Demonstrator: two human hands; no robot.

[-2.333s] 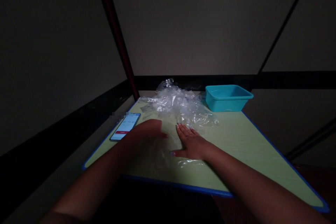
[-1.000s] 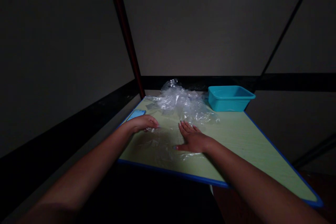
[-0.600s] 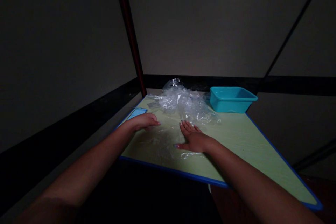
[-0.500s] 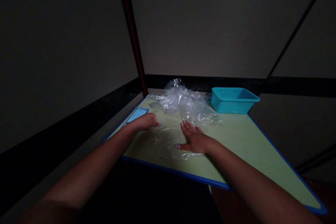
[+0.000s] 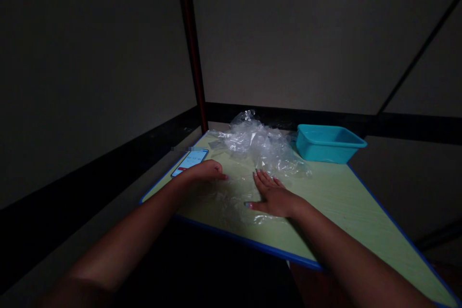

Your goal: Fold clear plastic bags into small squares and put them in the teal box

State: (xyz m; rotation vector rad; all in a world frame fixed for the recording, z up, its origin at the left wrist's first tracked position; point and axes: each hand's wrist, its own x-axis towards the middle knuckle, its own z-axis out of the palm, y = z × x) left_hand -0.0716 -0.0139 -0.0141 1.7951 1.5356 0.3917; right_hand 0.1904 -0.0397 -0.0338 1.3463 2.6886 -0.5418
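Though film [image 5: 236, 206] nears the edge [image 5: 252, 243], tabletop [image 5: 334, 202] stretches rightward.

Heaped film [image 5: 252, 142] looked clear, crinkled, glossy plastic, the flat sheet [image 5: 231, 204] likewise thin and shiny; tub [image 5: 327, 151] was smooth plastic, soft sheen; surface [image 5: 346, 207] faintly wood-grained, near matt; phone [image 5: 191, 161] smooth, glass-fronted; walls [image 5: 288, 33] matt.

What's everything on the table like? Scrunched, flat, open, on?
Left hand: curled, thumb out; can't tell if it grips anything.
Right hand: open, palm down on the flat plastic.
Flat plastic: spread out, a bit wrinkled.
Plastic heap: crumpled.
Phone: face up, screen lit.
Tub: upright, open-topped, bottom hidden.
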